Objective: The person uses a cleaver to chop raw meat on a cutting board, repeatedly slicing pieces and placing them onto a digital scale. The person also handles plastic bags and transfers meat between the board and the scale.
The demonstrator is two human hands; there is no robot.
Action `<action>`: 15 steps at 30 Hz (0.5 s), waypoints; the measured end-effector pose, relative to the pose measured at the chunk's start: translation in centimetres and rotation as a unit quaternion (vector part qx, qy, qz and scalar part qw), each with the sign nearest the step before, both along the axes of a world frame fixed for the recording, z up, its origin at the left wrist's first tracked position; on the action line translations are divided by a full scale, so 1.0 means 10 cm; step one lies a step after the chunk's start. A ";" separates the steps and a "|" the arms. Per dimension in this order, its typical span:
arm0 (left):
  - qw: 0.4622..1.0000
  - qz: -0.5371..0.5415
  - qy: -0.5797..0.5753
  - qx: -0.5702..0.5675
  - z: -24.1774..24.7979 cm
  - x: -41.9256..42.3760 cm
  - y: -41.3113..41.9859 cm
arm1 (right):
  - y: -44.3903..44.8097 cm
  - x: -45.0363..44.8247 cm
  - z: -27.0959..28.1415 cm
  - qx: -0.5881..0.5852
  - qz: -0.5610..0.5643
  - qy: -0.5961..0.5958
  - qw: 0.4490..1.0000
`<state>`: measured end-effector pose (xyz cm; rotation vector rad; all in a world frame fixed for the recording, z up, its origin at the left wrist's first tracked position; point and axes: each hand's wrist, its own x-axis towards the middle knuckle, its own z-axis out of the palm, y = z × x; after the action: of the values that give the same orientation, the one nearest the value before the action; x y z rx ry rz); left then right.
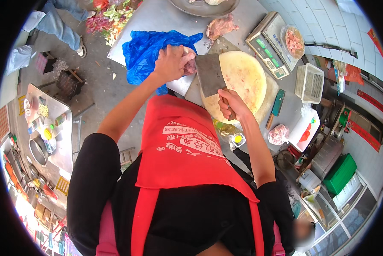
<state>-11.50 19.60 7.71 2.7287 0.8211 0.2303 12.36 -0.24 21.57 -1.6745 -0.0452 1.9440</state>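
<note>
My right hand (233,104) grips the wooden handle of a cleaver (210,73). Its broad dark blade lies flat over the left side of a round, pale chopping board (244,83). Just left of the blade, my left hand (169,63) is over pieces of raw meat (188,62), with its fingers curved around them. The meat is at the mouth of a crumpled blue plastic bag (143,52), and my left hand and the bag partly hide it. A larger piece of raw poultry (221,26) lies on the metal table (153,19) beyond the board.
Right of the board are a digital scale (266,48), a bowl of diced meat (294,43), a second cleaver (277,104) and a white plastic basket (310,83). An oil bottle (226,129) is near my apron. Vegetable scraps (113,19) cover the floor at upper left, near a person's legs (58,28).
</note>
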 end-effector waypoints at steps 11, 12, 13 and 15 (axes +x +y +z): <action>0.991 0.090 0.021 -0.095 0.10 0.07 -0.02 | -0.03 -0.20 -0.23 0.088 0.186 -0.295 0.933; 0.988 0.103 0.023 -0.112 0.13 0.07 -0.01 | -0.01 -0.20 -0.25 0.105 0.213 -0.338 0.911; 0.984 0.117 0.024 -0.129 0.17 0.07 0.00 | 0.01 -0.19 -0.26 0.117 0.234 -0.363 0.894; 0.982 0.123 0.022 -0.139 0.24 0.06 0.03 | 0.07 -0.18 -0.27 0.143 0.275 -0.411 0.857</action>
<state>-10.90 19.89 10.08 2.3799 1.1138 0.0963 10.60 0.43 18.89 -2.3001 -1.1858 1.2843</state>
